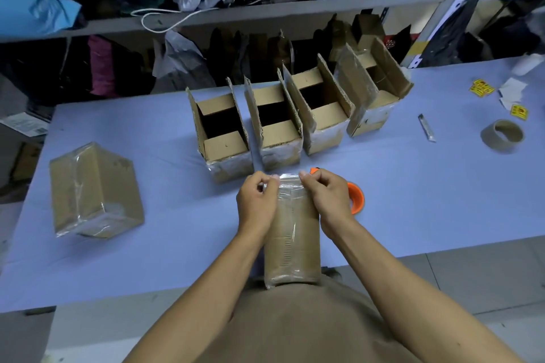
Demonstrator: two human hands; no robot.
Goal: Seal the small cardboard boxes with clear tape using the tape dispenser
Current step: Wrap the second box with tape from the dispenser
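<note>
The small brown cardboard box [292, 233] is held up between the person's belly and the blue desk [153, 132], near end braced on the shirt. Looks like the smoothing step — both thumbs press clear tape over the far edge. The left hand [256, 204] and right hand [330, 200] curl round the sides, clamped on it. Next I'd guess it gets set aside — the orange tape dispenser [355, 196] sits just behind the right hand, and four open-flapped cardboard boxes [298, 115] are waiting.

Yellow stickers [482, 87], white paper scraps [511, 93], cluttered shelf [265, 13] behind blue table [147, 132]
</note>
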